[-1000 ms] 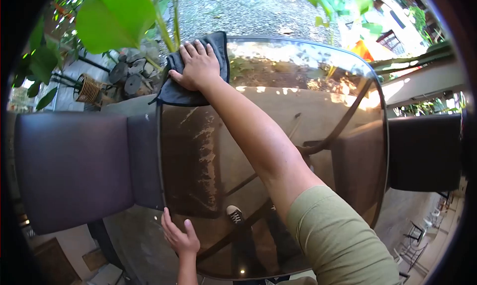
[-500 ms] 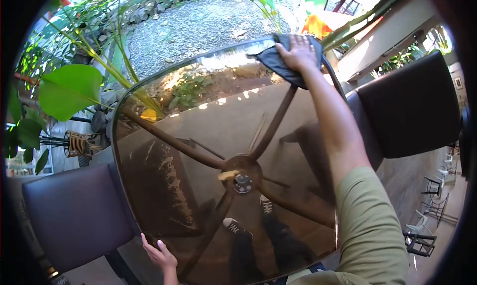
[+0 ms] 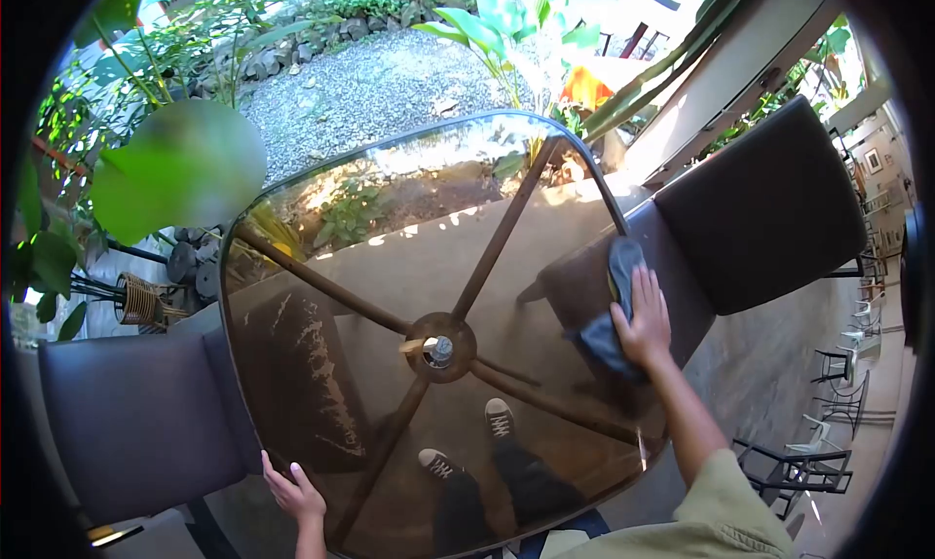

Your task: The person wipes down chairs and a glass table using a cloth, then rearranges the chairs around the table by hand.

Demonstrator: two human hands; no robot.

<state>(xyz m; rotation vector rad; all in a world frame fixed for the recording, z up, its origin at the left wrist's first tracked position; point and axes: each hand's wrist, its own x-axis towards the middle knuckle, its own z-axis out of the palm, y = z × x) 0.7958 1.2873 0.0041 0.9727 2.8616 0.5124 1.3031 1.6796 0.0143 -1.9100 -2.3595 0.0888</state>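
A glass tabletop (image 3: pixel 390 286) with a dark rim spans the middle of the view, its brown legs and round hub visible through it. At the right edge of the glass, my right hand (image 3: pixel 645 320) presses on a dark grey cloth (image 3: pixel 609 343), which is bunched and partly hangs around the fingers. My left hand (image 3: pixel 295 492) is at the lower left rim, fingers apart, with nothing in it.
A dark padded chair (image 3: pixel 765 208) stands at the right and another chair (image 3: pixel 136 423) at the left. Large green leaves (image 3: pixel 146 184) rise at the upper left, near a wicker basket (image 3: pixel 141 299). Two shoes show through the glass.
My right hand has moved with the cloth from the far left corner, across the far edge to the right side, then nearer to me. My left hand has stayed by the lower left rim.
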